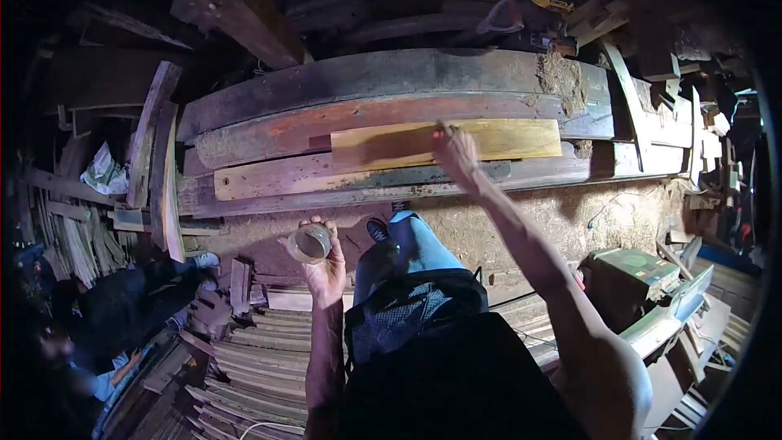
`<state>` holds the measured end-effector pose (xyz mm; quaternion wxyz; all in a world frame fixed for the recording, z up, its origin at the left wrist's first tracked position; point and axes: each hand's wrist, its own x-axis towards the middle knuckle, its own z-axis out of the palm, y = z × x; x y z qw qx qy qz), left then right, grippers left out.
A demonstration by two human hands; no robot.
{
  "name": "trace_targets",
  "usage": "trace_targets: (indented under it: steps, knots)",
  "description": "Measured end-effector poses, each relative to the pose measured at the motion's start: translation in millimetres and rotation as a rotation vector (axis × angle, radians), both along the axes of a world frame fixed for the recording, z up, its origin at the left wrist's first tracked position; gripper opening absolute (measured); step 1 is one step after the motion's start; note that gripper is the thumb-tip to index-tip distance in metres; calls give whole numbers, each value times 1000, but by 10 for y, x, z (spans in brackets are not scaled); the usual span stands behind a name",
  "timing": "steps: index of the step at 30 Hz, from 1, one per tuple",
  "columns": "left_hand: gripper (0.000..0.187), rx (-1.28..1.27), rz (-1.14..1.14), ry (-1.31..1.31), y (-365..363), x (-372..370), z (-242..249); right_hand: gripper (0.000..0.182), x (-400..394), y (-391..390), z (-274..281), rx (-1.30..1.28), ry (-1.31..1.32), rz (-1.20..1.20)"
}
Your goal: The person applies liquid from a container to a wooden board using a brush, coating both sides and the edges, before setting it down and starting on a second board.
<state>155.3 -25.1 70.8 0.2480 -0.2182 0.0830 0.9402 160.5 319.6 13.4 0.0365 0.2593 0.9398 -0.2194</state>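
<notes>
My left hand (327, 270) is closed around a small round cup (309, 244), raised in front of the bench with its mouth toward me. What the cup contains is hard to make out. My right arm reaches across to a yellowish wooden board (513, 138) lying flat on the bench. On that board's upper middle, my right hand (458, 155) is closed, fingertips down near its surface. Something small and dark shows at the fingertips, too small to name. Left of this hand the board looks darker brown.
Long weathered planks (391, 73) form the bench. A paler board (269, 179) lies beside the yellowish one. Stacked slats (261, 358) cover the ground at lower left, where another person (122, 301) sits. A greenish box-shaped machine (631, 277) stands at right. A yellow tool (552, 4) rests behind.
</notes>
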Motion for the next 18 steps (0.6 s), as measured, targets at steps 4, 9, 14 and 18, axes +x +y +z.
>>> trace_targets:
  steps: [4,9,14,18]
  knots:
    - [41,-14,-26,125,-77,8,-21,28,-778,-968,-51,-364,252,410]
    - [48,-135,52,82,-173,116,194,20,-1419,-1341,-274,-142,458,584]
    - [52,-286,101,59,-268,209,189,17,-891,-1530,-431,2,501,854]
    - [54,-337,132,-56,-402,174,46,21,-398,-1718,-796,-131,554,929]
